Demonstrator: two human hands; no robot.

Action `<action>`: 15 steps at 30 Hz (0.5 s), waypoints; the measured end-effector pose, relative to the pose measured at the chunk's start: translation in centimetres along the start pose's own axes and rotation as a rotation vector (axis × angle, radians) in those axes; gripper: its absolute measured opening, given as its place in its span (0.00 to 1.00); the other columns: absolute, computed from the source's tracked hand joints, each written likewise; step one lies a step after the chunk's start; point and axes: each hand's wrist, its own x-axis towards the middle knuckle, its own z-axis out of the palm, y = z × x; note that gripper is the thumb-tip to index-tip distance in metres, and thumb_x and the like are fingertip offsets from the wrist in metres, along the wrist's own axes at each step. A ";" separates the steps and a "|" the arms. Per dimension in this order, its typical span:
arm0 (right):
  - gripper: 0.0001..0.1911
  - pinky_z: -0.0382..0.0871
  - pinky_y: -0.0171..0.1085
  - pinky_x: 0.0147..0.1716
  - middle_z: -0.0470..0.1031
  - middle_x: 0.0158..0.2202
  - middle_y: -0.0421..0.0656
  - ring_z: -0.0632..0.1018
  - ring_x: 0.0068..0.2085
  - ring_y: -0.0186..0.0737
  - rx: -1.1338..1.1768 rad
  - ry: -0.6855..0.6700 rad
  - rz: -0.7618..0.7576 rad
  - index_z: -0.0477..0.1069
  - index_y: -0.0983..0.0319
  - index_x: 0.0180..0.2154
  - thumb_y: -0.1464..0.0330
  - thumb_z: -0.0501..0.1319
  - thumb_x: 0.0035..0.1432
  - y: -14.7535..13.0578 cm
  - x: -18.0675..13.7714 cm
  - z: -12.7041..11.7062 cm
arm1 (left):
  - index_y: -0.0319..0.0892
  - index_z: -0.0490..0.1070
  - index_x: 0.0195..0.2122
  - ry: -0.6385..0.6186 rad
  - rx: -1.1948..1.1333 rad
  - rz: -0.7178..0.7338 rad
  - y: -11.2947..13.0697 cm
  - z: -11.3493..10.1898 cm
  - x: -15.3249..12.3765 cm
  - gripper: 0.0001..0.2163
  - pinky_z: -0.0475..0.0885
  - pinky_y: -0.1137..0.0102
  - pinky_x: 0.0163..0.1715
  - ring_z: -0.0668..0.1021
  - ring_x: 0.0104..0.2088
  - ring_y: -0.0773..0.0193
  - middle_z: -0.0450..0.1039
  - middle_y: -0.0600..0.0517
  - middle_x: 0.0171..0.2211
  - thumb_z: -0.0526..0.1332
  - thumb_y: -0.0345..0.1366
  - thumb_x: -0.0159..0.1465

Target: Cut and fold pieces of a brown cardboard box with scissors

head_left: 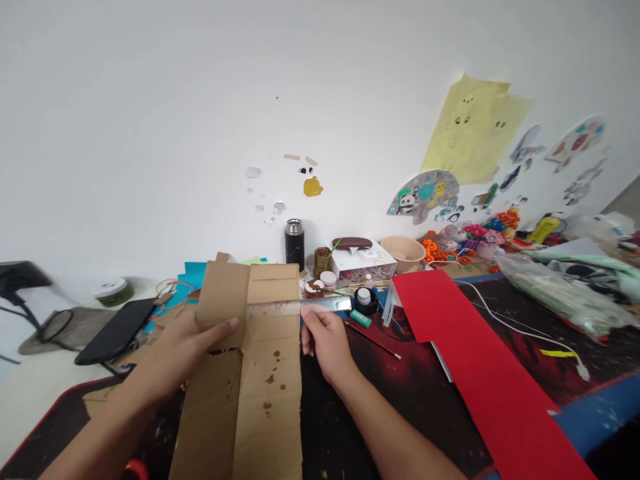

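Observation:
A flattened brown cardboard sheet (260,373) with stains lies on the dark desk mat in front of me. My left hand (185,347) lies on its left flap, fingers stretched out and pressing it down. A clear plastic ruler (325,305) lies across the cardboard's upper part and sticks out to the right. My right hand (323,340) is at the cardboard's right edge, fingers curled and pinching the ruler's near edge.
A long red paper sheet (465,347) lies to the right. Behind stand a black flask (295,243), a clear box (363,263), a beige bowl (403,252), a tape roll (365,299) and craft clutter. A black phone (115,330) lies left. A white cable (520,327) crosses the mat.

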 end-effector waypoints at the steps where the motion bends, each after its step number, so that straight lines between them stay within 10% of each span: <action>1: 0.32 0.54 0.31 0.16 0.64 0.14 0.36 0.64 0.15 0.30 0.003 -0.004 -0.002 0.65 0.59 0.19 0.42 0.65 0.61 0.0 0.0 0.0 | 0.43 0.84 0.48 -0.003 -0.003 -0.001 0.0 0.0 0.0 0.30 0.81 0.55 0.45 0.86 0.47 0.39 0.87 0.44 0.50 0.69 0.62 0.55; 15: 0.29 0.54 0.28 0.15 0.65 0.14 0.34 0.64 0.14 0.28 0.025 0.017 0.016 0.67 0.60 0.23 0.43 0.66 0.59 -0.1 -0.1 0.1 | 0.43 0.84 0.49 -0.004 -0.005 -0.035 -0.4 0.0 -0.1 0.30 0.81 0.56 0.44 0.86 0.46 0.41 0.87 0.45 0.49 0.69 0.61 0.55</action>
